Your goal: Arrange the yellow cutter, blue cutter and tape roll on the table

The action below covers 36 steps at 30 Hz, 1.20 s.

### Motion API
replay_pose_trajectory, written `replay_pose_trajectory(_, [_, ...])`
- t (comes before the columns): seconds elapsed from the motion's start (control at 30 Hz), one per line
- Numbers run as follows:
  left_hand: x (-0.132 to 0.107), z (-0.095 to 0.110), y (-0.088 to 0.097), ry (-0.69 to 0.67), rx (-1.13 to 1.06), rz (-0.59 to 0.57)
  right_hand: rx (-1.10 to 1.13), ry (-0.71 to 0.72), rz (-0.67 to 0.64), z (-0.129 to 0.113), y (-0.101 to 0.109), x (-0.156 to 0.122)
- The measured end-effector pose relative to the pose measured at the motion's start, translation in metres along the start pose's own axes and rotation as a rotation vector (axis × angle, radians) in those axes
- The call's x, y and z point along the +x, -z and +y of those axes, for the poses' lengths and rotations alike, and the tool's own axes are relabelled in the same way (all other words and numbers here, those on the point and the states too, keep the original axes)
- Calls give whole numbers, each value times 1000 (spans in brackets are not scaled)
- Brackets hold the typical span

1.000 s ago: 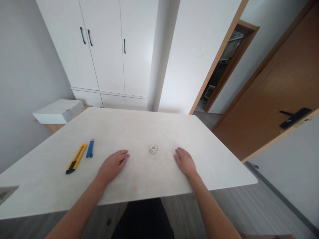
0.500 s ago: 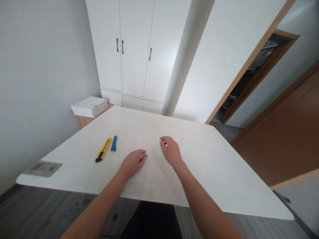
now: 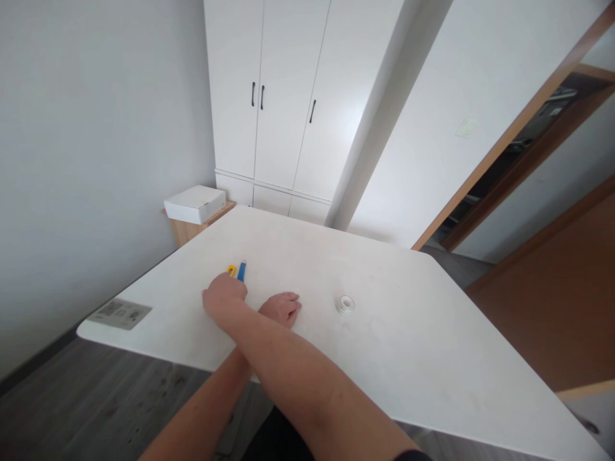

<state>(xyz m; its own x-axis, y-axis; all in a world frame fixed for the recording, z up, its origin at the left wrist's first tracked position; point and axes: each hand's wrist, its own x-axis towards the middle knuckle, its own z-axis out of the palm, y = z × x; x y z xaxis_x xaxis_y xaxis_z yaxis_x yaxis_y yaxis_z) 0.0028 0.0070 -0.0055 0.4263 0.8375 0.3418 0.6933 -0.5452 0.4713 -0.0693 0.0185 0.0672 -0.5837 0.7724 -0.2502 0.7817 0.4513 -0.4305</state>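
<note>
My right hand (image 3: 225,298) reaches across my left forearm and covers most of a yellow utility knife (image 3: 231,271); only the knife's far end shows. Its fingers are hidden beneath the hand, so a grip cannot be made out. Just beside it lies a smaller blue cutter (image 3: 241,271), partly behind the knuckles. My left hand (image 3: 281,308) rests on the white table with fingers stretched loosely and nothing visible in it. To its right, a small roll of clear tape (image 3: 345,305) lies on the tabletop, apart from both hands.
The white table (image 3: 423,346) has a grey printed label (image 3: 120,314) at its near left corner. Beyond the far left edge, a white box (image 3: 195,205) sits on a wooden stand. White cupboards (image 3: 283,96) stand behind the table.
My right hand has swung left over my left arm onto the yellow utility knife. The clear tape roll now shows on the table. The view has shifted; my left hand stays resting.
</note>
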Motion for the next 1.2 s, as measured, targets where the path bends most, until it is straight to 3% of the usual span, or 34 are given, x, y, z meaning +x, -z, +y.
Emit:
replay_pose_trajectory(0.07, [0, 1, 2, -12, 12, -14, -58, -140, 47, -4, -7, 5])
replay_pose_trajectory(0.13, [0, 0, 2, -11, 34, -27, -66, -177, 67, -5, -7, 5])
replay_pose_trajectory(0.27, [-2, -2, -1, 2, 22, -34, -44, -193, 120, 14, 21, -17])
replay_pose_trajectory(0.33, [-5, 1, 0, 30, 13, -6, -105, -201, 157, 43, 49, -41])
replay_pose_trajectory(0.43, [-8, 10, 6, 40, 13, 41, -270, -262, 236, 110, 97, -87])
replay_pose_trajectory(0.57, [-5, 16, 13, 12, 24, 48, -373, -495, 80, 199, 135, -148])
replay_pose_trajectory(0.7, [-4, 13, 11, 23, 15, 49, -277, -564, -3, 241, 128, -182])
replay_pose_trajectory(1.0, [-5, 10, 11, 24, 54, 16, -344, -454, 26, 244, 88, -167])
replay_pose_trajectory(1.1, [-5, 8, 10, 30, 57, 15, -337, -465, 44, 249, 87, -167])
replay_pose_trajectory(1.2, [-5, 6, 10, 28, 53, 16, -334, -517, 79, 274, 99, -183])
